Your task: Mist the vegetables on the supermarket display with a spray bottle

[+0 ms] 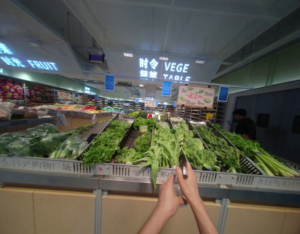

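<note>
Both my hands meet in front of the metal rail [120, 169] of a vegetable display. My right hand [188, 184] is closed in a pinch on a thin clear plastic bag [181, 191], its fingers reaching up to the black divider [183, 162] at the rail. My left hand [168, 199] is closed too, gripping the same bag from below. Just above them a long-leafed green bunch [156, 157] droops over the rail, with more leafy greens [201, 156] beside it.
Sloped trays hold herbs [104, 146], bagged greens [37, 143] at left and long-stalked greens [267, 159] at right. A person in dark clothes [244, 125] stands at far right. Fruit stands [74, 109] lie beyond. Beige panels [62, 211] front the counter.
</note>
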The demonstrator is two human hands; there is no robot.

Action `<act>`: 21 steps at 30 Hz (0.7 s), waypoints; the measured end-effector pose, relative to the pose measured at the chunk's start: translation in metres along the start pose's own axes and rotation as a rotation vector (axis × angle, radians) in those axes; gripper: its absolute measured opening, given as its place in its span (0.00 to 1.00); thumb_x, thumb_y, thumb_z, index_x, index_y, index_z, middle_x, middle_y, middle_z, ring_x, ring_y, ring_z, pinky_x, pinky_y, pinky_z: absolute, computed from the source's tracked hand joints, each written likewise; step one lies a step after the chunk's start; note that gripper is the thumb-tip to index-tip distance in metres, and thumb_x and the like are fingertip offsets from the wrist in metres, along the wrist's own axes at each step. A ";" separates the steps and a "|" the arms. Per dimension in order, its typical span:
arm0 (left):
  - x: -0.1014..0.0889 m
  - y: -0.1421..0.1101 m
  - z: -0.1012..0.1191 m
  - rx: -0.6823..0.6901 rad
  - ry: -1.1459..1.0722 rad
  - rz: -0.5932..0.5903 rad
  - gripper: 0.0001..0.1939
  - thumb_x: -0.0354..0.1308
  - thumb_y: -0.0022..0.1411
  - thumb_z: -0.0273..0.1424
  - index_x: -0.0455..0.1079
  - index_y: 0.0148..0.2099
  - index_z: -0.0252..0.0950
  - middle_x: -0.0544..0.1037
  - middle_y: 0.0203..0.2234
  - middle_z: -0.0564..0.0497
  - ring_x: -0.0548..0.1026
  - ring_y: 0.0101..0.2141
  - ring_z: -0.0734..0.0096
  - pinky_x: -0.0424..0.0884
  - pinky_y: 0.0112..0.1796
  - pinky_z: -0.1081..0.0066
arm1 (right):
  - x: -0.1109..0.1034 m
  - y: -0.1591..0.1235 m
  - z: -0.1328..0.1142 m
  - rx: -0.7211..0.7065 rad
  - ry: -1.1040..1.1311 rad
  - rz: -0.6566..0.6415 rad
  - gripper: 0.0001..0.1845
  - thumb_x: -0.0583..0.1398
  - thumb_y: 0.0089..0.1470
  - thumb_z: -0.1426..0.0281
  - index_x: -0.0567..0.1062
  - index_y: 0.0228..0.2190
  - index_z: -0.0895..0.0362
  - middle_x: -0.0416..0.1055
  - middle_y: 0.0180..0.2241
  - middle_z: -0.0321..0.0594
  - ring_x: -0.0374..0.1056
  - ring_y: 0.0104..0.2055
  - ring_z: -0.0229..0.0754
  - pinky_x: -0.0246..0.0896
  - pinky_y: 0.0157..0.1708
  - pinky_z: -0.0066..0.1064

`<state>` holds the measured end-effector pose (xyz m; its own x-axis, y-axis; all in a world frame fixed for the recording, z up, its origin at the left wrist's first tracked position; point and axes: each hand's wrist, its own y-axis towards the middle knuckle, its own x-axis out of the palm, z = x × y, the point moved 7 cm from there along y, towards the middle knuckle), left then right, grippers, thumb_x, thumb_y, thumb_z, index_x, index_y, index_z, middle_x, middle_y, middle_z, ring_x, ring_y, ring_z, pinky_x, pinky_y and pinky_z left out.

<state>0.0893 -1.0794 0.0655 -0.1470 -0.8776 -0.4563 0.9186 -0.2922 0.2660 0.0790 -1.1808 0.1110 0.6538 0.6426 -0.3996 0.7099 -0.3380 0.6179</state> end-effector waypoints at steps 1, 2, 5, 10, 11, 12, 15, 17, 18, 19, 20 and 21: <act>0.001 0.000 0.000 0.012 0.020 0.013 0.41 0.64 0.28 0.26 0.59 0.50 0.38 0.69 0.42 0.49 0.65 0.43 0.59 0.61 0.43 0.67 | -0.001 -0.001 0.001 0.003 0.004 0.001 0.19 0.48 0.46 0.58 0.64 0.36 0.57 0.68 0.31 0.41 0.64 0.32 0.42 0.57 0.31 0.31; 0.002 0.000 0.001 0.024 0.043 0.028 0.41 0.64 0.27 0.27 0.59 0.50 0.37 0.70 0.41 0.49 0.66 0.42 0.58 0.61 0.43 0.67 | -0.003 -0.002 0.003 0.006 0.005 0.005 0.19 0.48 0.46 0.58 0.64 0.37 0.57 0.68 0.32 0.41 0.64 0.33 0.42 0.57 0.32 0.32; 0.008 -0.001 0.000 0.012 0.079 0.020 0.40 0.64 0.28 0.28 0.59 0.50 0.37 0.70 0.41 0.49 0.67 0.41 0.58 0.61 0.42 0.67 | -0.007 -0.003 0.007 0.021 -0.007 0.008 0.21 0.49 0.46 0.58 0.64 0.38 0.57 0.68 0.33 0.42 0.64 0.35 0.43 0.57 0.34 0.33; 0.016 -0.006 0.000 -0.012 0.106 -0.010 0.39 0.64 0.29 0.29 0.59 0.49 0.37 0.69 0.43 0.49 0.66 0.43 0.58 0.60 0.43 0.68 | -0.010 -0.006 0.015 0.065 -0.065 -0.033 0.18 0.47 0.47 0.57 0.65 0.33 0.57 0.68 0.30 0.41 0.64 0.33 0.43 0.57 0.32 0.32; 0.018 -0.007 -0.001 -0.019 0.109 -0.011 0.39 0.64 0.29 0.29 0.60 0.48 0.37 0.69 0.43 0.49 0.66 0.43 0.59 0.61 0.43 0.68 | -0.010 -0.007 0.017 0.080 -0.080 -0.043 0.18 0.46 0.47 0.57 0.65 0.32 0.56 0.68 0.29 0.41 0.64 0.32 0.43 0.57 0.31 0.32; 0.019 -0.008 -0.002 -0.025 0.112 -0.012 0.38 0.64 0.28 0.30 0.60 0.48 0.37 0.69 0.42 0.49 0.66 0.42 0.59 0.61 0.42 0.68 | -0.010 -0.007 0.019 0.093 -0.093 -0.053 0.18 0.46 0.48 0.57 0.65 0.32 0.56 0.68 0.29 0.41 0.64 0.32 0.43 0.57 0.31 0.32; 0.022 -0.008 -0.005 -0.029 0.118 -0.002 0.37 0.65 0.27 0.30 0.62 0.46 0.36 0.70 0.39 0.50 0.67 0.40 0.60 0.62 0.40 0.69 | -0.009 -0.008 0.023 0.098 -0.104 -0.059 0.18 0.45 0.48 0.57 0.65 0.33 0.56 0.68 0.29 0.41 0.64 0.32 0.43 0.57 0.32 0.32; 0.023 -0.007 -0.006 -0.025 0.112 0.009 0.36 0.65 0.27 0.29 0.62 0.45 0.36 0.71 0.38 0.50 0.67 0.39 0.60 0.62 0.39 0.69 | -0.008 -0.009 0.024 0.085 -0.096 -0.054 0.19 0.46 0.48 0.57 0.64 0.35 0.57 0.68 0.31 0.42 0.64 0.34 0.44 0.57 0.33 0.32; 0.023 -0.007 -0.006 -0.025 0.106 0.013 0.36 0.65 0.27 0.29 0.63 0.45 0.36 0.71 0.38 0.50 0.67 0.39 0.60 0.62 0.39 0.69 | -0.007 -0.009 0.024 0.080 -0.091 -0.051 0.20 0.46 0.47 0.57 0.64 0.36 0.57 0.68 0.32 0.42 0.64 0.35 0.44 0.57 0.34 0.33; 0.024 -0.007 -0.007 -0.029 0.100 0.013 0.36 0.65 0.27 0.29 0.63 0.45 0.36 0.71 0.38 0.50 0.67 0.39 0.60 0.62 0.39 0.69 | -0.007 -0.009 0.025 0.079 -0.084 -0.050 0.20 0.47 0.47 0.58 0.64 0.37 0.58 0.68 0.33 0.43 0.64 0.36 0.44 0.57 0.35 0.33; 0.024 -0.007 -0.008 -0.033 0.096 0.013 0.36 0.65 0.27 0.29 0.62 0.45 0.36 0.71 0.38 0.50 0.67 0.39 0.60 0.62 0.39 0.69 | -0.006 -0.009 0.025 0.078 -0.077 -0.048 0.21 0.47 0.47 0.58 0.64 0.38 0.58 0.68 0.34 0.43 0.63 0.37 0.44 0.57 0.36 0.33; 0.024 -0.006 -0.008 -0.037 0.092 0.011 0.36 0.65 0.27 0.29 0.62 0.45 0.36 0.70 0.38 0.49 0.67 0.39 0.60 0.62 0.40 0.69 | -0.006 -0.009 0.026 0.079 -0.072 -0.045 0.21 0.47 0.47 0.58 0.64 0.39 0.58 0.68 0.35 0.43 0.63 0.38 0.44 0.56 0.37 0.34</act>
<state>0.0828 -1.0954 0.0460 -0.1043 -0.8414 -0.5303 0.9333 -0.2670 0.2401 0.0750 -1.1992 0.0905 0.6362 0.6082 -0.4747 0.7552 -0.3649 0.5446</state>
